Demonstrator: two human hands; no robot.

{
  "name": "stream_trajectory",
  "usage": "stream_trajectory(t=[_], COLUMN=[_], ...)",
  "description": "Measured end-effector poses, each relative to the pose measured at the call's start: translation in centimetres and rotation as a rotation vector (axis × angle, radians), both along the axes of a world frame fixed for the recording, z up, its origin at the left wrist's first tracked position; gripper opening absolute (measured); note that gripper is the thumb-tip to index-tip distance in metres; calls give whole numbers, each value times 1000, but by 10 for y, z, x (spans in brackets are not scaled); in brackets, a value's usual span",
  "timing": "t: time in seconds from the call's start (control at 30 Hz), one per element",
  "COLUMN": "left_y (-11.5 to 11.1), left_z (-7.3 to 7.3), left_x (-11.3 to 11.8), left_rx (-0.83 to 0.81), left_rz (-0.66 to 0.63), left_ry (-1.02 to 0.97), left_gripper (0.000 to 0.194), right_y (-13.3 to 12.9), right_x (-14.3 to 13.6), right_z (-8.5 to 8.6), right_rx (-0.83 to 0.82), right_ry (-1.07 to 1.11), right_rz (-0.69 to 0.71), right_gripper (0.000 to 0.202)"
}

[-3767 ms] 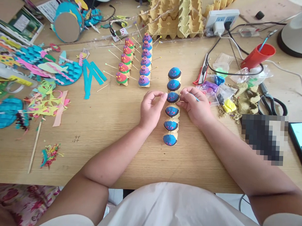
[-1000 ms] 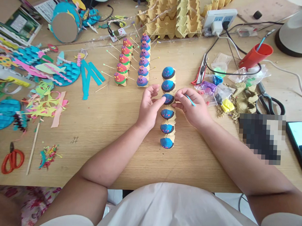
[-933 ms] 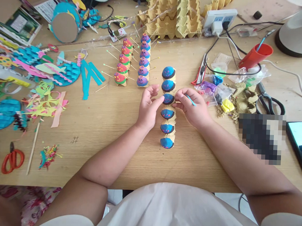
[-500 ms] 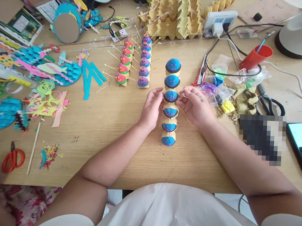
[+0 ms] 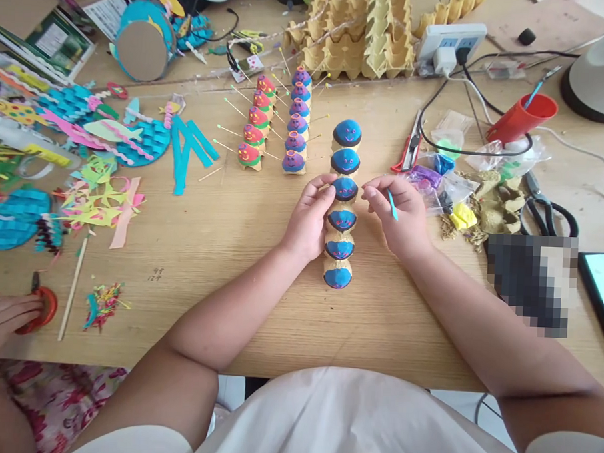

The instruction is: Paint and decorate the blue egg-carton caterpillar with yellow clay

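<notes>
A strip of egg-carton cups (image 5: pixel 341 219) stands in front of me, its domes covered in blue clay with dark rims and small pink faces. My left hand (image 5: pixel 312 213) is closed on the strip's left side, thumb and fingers at the third cup from the top. Just right of the strip, my right hand (image 5: pixel 397 207) holds a thin turquoise clay tool (image 5: pixel 392 205), which sticks out between its fingers. The thumb and forefinger are pinched close to the third cup; anything tiny between them is too small to make out.
Finished red-green (image 5: pixel 254 135) and purple cup strips (image 5: pixel 296 141) with pins stand behind. At right lie a utility knife (image 5: pixel 411 151), bagged clay (image 5: pixel 441 176), black scissors (image 5: pixel 545 210) and a red cup (image 5: pixel 524 118). Another person's hand (image 5: pixel 2 317) touches red-handled scissors (image 5: pixel 48 309) at left.
My right hand has drawn slightly away from the strip and turned, so the turquoise tool shows. The other person's hand has reached onto the red-handled scissors. The view has shifted a little.
</notes>
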State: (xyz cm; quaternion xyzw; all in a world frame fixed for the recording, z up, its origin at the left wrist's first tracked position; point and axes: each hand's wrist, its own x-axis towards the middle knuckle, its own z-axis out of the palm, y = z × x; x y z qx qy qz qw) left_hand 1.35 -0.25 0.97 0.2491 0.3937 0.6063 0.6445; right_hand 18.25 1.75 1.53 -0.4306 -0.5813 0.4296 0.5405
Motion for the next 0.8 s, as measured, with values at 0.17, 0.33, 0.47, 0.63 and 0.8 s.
stream_trajectory(t=[0.17,0.33,0.47,0.63,0.8], left_y=[1,0,-1,-5,-7], left_z=[-6,-11,-13,-7,-4], left_x=[1,2,3,5,6], left_rx=[89,216,254,244,180], left_rz=[-18,-108,-119,-117,-90], left_ry=[44,83,161,160,159], left_gripper=[12,34,39,27,16], right_y=[-4,-5,-5,-8,-11], right_x=[1,0,0,-2,-4], right_z=[6,8,8,12,17], right_rx=[164,254,244,205,134], right_ry=[-139,-221,-229,-226,-198], right_rz=[24,17,5,47,71], right_gripper=[47,49,52,55,59])
